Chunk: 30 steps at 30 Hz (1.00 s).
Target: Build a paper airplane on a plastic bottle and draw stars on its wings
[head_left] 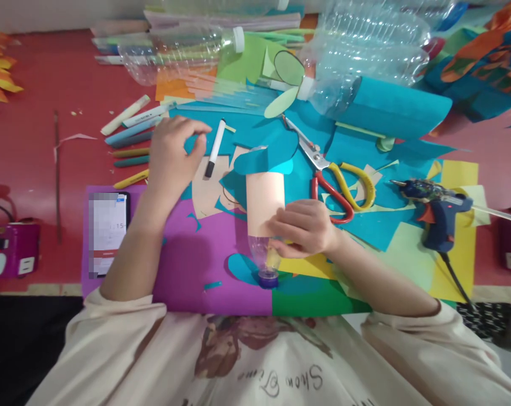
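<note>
My right hand (305,226) grips a small plastic bottle (264,225) wrapped in peach paper, with teal paper pieces at its top and a blue cap pointing toward me. My left hand (172,153) rests with fingers curled on a teal paper sheet (255,131), its fingertips close to a black-and-white marker (215,148). Whether it pinches the paper I cannot make out.
Red and yellow scissors (333,179) lie right of the bottle. A blue glue gun (436,210) sits at the far right. Clear empty bottles (365,56) lie at the back. Several markers (130,141) lie left. A phone (107,232) rests on purple paper (204,265).
</note>
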Motion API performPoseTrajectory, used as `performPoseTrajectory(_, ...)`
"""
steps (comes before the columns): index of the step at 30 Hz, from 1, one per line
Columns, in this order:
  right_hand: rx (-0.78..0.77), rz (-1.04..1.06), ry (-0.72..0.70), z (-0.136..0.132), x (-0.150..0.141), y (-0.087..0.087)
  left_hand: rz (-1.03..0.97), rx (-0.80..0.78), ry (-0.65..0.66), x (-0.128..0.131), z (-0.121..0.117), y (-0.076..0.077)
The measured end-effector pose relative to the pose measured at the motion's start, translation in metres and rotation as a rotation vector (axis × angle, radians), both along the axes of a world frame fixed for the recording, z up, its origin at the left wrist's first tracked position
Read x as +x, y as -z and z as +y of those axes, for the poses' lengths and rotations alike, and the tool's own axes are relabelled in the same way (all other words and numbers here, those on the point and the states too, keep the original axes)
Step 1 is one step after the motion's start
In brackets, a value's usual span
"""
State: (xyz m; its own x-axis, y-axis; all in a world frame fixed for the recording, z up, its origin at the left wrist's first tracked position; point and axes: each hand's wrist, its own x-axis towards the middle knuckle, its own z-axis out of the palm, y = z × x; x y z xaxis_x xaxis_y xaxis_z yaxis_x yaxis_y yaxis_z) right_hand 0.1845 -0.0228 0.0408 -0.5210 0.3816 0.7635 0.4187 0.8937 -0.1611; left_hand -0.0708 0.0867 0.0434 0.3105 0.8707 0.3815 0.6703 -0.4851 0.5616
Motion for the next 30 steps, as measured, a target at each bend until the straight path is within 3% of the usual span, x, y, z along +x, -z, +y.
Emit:
performPoseTrajectory(5,-0.026,-0.045,-0.047,0.002,-0.001,0.002,0.137,-0.207,-0.079,-0.018,0.008,0.016)
performPoseTrajectory(11,-0.043,-0.007,0.086,0.012,0.003,0.003,0.020,-0.193,-0.079,-0.015,0.004,0.030)
performPoseTrajectory(14,-0.056,-0.032,0.131,0.011,0.002,0.003,0.041,-0.177,-0.094,-0.019,0.008,0.028)
performPoseTrajectory(17,-0.028,-0.058,0.139,0.003,0.000,-0.001,0.027,-0.220,-0.148,-0.023,0.012,0.016)
performPoseTrajectory(19,-0.010,-0.067,0.081,-0.005,-0.003,-0.006,-0.067,-0.237,-0.224,-0.025,0.012,0.004)
performPoseTrajectory(22,-0.096,-0.188,-0.047,-0.012,-0.004,-0.017,-0.275,-0.075,-0.361,-0.025,0.009,-0.012)
performPoseTrajectory(24,-0.186,-0.305,-0.069,-0.014,-0.002,-0.025,-0.530,-0.047,-0.382,-0.023,0.006,-0.019)
performPoseTrajectory(26,-0.267,-0.400,-0.033,-0.015,0.001,-0.032,-0.766,-0.136,-0.342,-0.021,0.003,-0.025)
performPoseTrajectory(30,-0.417,-0.542,0.067,-0.013,0.007,-0.041,-1.048,-0.393,-0.179,-0.014,-0.005,-0.035)
